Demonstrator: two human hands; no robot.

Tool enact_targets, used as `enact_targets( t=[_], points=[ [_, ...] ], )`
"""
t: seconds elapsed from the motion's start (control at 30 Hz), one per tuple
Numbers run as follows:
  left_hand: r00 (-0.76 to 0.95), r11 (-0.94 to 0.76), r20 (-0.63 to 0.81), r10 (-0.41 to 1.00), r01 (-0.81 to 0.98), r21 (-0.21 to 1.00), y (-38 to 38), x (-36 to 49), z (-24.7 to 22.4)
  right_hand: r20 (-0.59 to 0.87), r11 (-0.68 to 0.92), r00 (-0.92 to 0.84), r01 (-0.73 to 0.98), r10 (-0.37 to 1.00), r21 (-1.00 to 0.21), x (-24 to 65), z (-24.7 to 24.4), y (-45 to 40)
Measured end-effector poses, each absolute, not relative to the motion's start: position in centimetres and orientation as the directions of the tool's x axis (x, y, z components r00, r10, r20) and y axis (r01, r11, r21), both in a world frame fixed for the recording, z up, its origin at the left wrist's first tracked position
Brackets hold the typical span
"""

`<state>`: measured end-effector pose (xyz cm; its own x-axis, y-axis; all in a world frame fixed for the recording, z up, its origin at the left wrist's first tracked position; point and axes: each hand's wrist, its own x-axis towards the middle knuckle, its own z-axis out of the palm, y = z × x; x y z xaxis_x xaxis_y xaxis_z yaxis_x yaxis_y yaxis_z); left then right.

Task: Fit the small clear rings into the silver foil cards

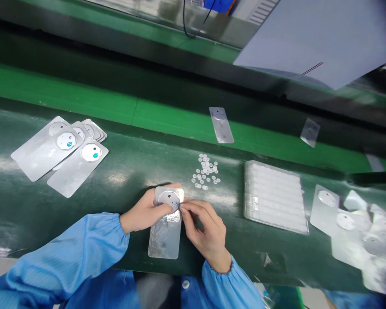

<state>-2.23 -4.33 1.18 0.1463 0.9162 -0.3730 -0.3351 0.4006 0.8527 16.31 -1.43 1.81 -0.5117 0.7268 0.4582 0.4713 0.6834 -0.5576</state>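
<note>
My left hand (144, 211) grips a silver phone back cover (164, 240) from its left side, thumb across the front below the round camera area and fingers behind. The cover is tilted up over the table edge, its lower part shiny and wrinkled, as if under film. My right hand (207, 231) is closed in a pinch at the cover's upper right edge, beside the round area. Whatever lies between its fingertips is too small to make out. Beyond the hands, small clear round discs (206, 169) lie scattered on the green table (128, 150).
At left lie overlapping covers (67, 189), some with blue marks on their round areas. A clear tray (275, 197) with whitish rows stands right of the discs. More covers (350, 236) pile up at far right. Single covers (221, 124) lie on the bright green strip behind.
</note>
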Motion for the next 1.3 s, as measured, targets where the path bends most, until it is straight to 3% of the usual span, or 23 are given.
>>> enact_targets(
  t=[0.2,0.6,1.03,1.3],
  points=[
    [0.159,0.393,-0.361,0.919,-0.317,0.863,-4.4,-2.2,1.0,0.378,0.556,-0.426,0.46,0.822,-0.692,15.9,1.6,-1.7],
    [0.167,0.39,-0.354,0.92,-0.31,0.867,-4.4,-2.1,1.0,0.371,0.515,-0.371,0.459,0.851,-0.724,15.1,1.4,-1.9],
    [0.177,0.387,-0.345,0.922,-0.349,0.854,-4.4,-2.0,0.9,0.246,0.351,-0.284,0.421,0.927,-0.836,14.5,1.2,-2.1],
    [0.151,0.366,-0.335,0.93,-0.325,0.872,-4.5,-1.9,0.4,0.384,0.542,-0.396,0.454,0.834,-0.707,15.7,2.1,-1.3]
  ],
)
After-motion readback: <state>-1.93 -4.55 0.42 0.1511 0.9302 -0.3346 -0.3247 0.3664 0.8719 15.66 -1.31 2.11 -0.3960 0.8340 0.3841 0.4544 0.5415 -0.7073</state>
